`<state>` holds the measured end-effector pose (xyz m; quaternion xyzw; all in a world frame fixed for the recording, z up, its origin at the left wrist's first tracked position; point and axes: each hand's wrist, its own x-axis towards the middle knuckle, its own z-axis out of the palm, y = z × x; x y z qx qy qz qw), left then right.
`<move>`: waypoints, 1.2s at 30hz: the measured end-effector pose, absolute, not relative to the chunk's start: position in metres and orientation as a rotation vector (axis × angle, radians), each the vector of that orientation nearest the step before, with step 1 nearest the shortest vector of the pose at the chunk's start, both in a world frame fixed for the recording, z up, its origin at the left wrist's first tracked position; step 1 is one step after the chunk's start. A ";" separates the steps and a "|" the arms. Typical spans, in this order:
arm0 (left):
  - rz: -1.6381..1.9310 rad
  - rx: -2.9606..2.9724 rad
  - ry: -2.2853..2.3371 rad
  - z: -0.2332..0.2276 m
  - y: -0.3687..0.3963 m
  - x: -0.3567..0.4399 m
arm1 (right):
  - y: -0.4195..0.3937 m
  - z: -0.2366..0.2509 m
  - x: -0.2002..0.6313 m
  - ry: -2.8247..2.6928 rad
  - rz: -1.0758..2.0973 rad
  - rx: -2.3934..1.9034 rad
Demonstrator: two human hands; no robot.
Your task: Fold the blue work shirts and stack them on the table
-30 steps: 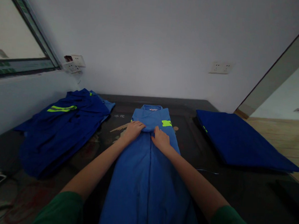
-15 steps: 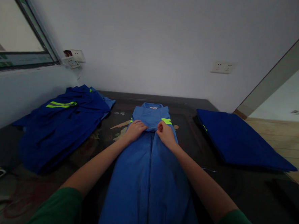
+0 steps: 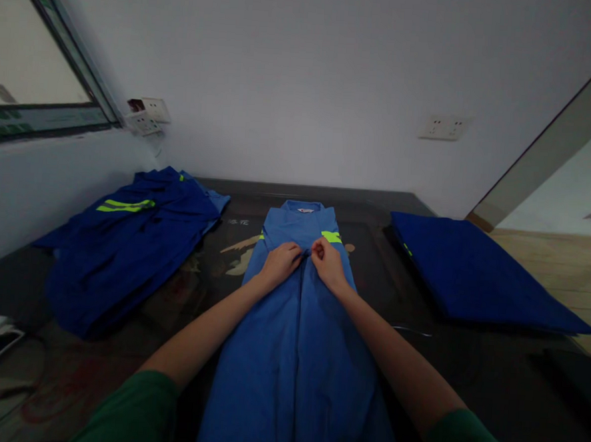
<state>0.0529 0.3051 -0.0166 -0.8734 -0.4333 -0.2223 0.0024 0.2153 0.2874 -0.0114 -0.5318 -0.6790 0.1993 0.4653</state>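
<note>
A light blue work jacket (image 3: pixel 292 354) lies lengthwise on the dark table (image 3: pixel 466 385), collar at the far end, with neon yellow patches near the chest. My left hand (image 3: pixel 280 263) and my right hand (image 3: pixel 327 261) rest side by side on its chest, fingers curled and pinching the cloth along the front seam. Both forearms stretch out over the jacket's lower part.
A heap of dark blue garments with yellow stripes (image 3: pixel 124 244) lies at the left. A folded dark blue piece (image 3: pixel 467 271) sits at the right. Wall sockets (image 3: pixel 444 127) are behind; a window (image 3: pixel 27 98) at the left; wooden floor (image 3: pixel 563 264) at the right.
Both hands have drawn a little closer together at the front seam and now pinch the cloth; the left hand slid right. The view shifted slightly.
</note>
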 end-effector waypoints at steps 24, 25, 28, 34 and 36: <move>-0.606 -2.670 -1.401 -0.013 0.295 0.064 | 0.269 0.013 0.200 -2.044 -0.024 -1.955; -0.588 -2.666 -1.386 -0.013 0.296 0.065 | 0.268 0.013 0.200 -2.062 -0.041 -1.951; -0.514 -2.670 -1.365 -0.012 0.298 0.067 | 0.266 0.013 0.199 -2.083 -0.005 -1.936; -0.499 -2.683 -1.375 -0.010 0.301 0.067 | 0.281 0.009 0.223 -2.005 0.225 -1.760; -0.544 -2.669 -1.400 -0.009 0.298 0.069 | 0.296 0.010 0.236 -1.918 0.275 -1.744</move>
